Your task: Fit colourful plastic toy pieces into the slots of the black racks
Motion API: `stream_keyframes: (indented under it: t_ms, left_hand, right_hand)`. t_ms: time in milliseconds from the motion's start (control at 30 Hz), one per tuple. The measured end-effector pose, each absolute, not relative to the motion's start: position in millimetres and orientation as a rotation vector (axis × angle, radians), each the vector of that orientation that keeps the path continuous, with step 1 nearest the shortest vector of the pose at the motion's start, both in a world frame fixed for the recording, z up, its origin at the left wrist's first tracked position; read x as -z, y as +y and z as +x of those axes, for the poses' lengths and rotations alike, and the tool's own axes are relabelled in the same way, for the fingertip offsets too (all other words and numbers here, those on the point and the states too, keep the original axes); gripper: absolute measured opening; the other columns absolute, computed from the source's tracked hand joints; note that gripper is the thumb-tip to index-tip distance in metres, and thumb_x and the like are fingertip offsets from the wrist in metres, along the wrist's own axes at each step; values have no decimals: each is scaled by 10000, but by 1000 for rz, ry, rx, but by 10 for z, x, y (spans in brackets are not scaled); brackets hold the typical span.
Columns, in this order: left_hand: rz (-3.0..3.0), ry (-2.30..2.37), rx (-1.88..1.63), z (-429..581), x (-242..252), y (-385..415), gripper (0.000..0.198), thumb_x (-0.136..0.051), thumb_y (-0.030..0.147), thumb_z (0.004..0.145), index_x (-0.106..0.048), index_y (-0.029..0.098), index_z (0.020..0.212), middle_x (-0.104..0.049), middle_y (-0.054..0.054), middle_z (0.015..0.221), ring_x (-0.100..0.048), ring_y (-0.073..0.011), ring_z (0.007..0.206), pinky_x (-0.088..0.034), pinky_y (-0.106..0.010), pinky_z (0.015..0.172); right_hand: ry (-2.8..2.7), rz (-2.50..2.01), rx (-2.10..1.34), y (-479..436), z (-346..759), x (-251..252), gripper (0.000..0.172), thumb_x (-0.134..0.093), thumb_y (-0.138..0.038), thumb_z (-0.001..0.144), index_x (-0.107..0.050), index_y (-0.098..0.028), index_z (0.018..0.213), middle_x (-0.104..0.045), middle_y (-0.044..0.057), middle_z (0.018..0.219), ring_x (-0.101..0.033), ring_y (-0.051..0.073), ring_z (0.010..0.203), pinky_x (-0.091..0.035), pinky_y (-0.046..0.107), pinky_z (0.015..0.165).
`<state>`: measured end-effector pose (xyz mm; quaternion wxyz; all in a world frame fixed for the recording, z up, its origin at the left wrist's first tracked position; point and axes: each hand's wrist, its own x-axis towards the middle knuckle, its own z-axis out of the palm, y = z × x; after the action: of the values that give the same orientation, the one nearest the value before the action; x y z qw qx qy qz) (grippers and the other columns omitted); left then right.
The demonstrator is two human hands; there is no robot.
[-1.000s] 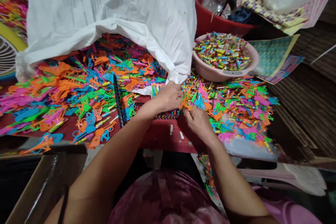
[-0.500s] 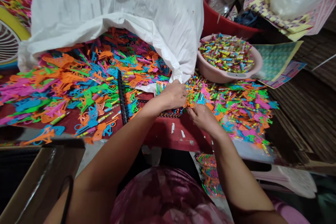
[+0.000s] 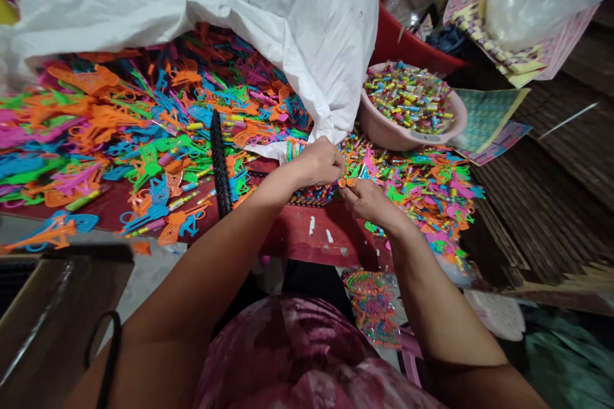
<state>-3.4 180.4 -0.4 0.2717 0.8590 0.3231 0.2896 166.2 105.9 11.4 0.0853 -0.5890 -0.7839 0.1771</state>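
My left hand [image 3: 322,163] is closed above a black-edged rack [image 3: 309,199] of small colourful pieces on the red table. Its fingertips point down, and whatever they pinch is hidden. My right hand [image 3: 367,199] is closed at the rack's right end, thumb and fingers around a small orange plastic piece [image 3: 346,183] with two round ends. The two hands almost touch. Left of them stands a black toothed strip [image 3: 219,163]. Heaps of flat plastic toy guns [image 3: 163,147] in orange, blue, green and pink spread to the left, some with small tubes among them.
A large white sack [image 3: 288,19] lies over the far heap. Behind my right hand, a pink basin [image 3: 412,137] holds many small wrapped tubes. Stacked brown cardboard [image 3: 532,204] is at the right, and an open carton [image 3: 62,319] at the lower left.
The view has shifted slightly, moving the table edges and heaps leftward. My hands stay close together over the rack, and the orange piece remains at my right fingertips.
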Motion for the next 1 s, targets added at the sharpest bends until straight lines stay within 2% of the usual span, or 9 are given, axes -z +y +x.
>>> stream_keyframes:
  t_ms: [267, 400, 500, 567, 667, 867, 1000]
  left_hand:
    - [2387, 866, -767, -10, 32, 1833, 278, -513, 134, 660, -779, 158, 734, -707, -38, 669, -577, -147, 641, -452, -268, 678]
    - [2354, 882, -754, -29, -7, 1801, 286, -515, 142, 671, -783, 159, 769, -706, -27, 663, -570, -140, 617, -441, -260, 634]
    - [2325, 895, -797, -38, -25, 1788, 293, -535, 148, 672, -792, 185, 809, -728, -18, 723, -605, -148, 686, -462, -257, 678]
    - [2336, 881, -800, -34, -25, 1794, 296, -536, 143, 681, -798, 187, 810, -739, -21, 748, -624, -155, 733, -476, -258, 723]
    - [2337, 865, -769, -26, -19, 1813, 300, -520, 127, 695, -802, 161, 794, -736, -26, 720, -622, -146, 703, -477, -254, 714]
    - [2326, 847, -748, -41, -10, 1837, 292, -518, 115, 694, -798, 146, 773, -726, -23, 693, -616, -134, 675, -470, -239, 692]
    - [2378, 838, -732, -40, 8, 1846, 323, -505, 118, 711, -802, 158, 833, -737, -27, 736, -623, -143, 715, -476, -254, 733]
  right_hand:
    - [-2350, -1905, -381, 1027, 1575, -100, 290, -418, -219, 867, -450, -220, 579, -508, -6, 481, -482, 144, 531, -315, 264, 563]
    - [-2230, -1942, -586, 999, 1570, -82, 301, -411, -235, 897, -473, -215, 603, -532, -8, 479, -514, 143, 497, -349, 258, 559]
    - [-2081, -1937, -761, 970, 1581, -49, 308, -385, -266, 935, -475, -214, 646, -538, -26, 476, -503, 124, 432, -345, 242, 516]
    - [-2062, -1940, -711, 955, 1578, -33, 295, -388, -273, 947, -488, -210, 677, -540, -28, 480, -503, 125, 437, -336, 241, 517]
    - [-2164, -1962, -512, 947, 1554, -41, 278, -412, -251, 944, -540, -193, 704, -559, -4, 513, -521, 143, 512, -329, 253, 560]
    - [-2325, -2018, -218, 948, 1488, -75, 244, -422, -210, 939, -630, -146, 830, -643, 57, 691, -528, 161, 636, -302, 266, 614]
    - [-2288, -1988, -314, 953, 1520, -58, 260, -414, -218, 946, -631, -147, 822, -625, 37, 638, -519, 153, 611, -298, 260, 606]
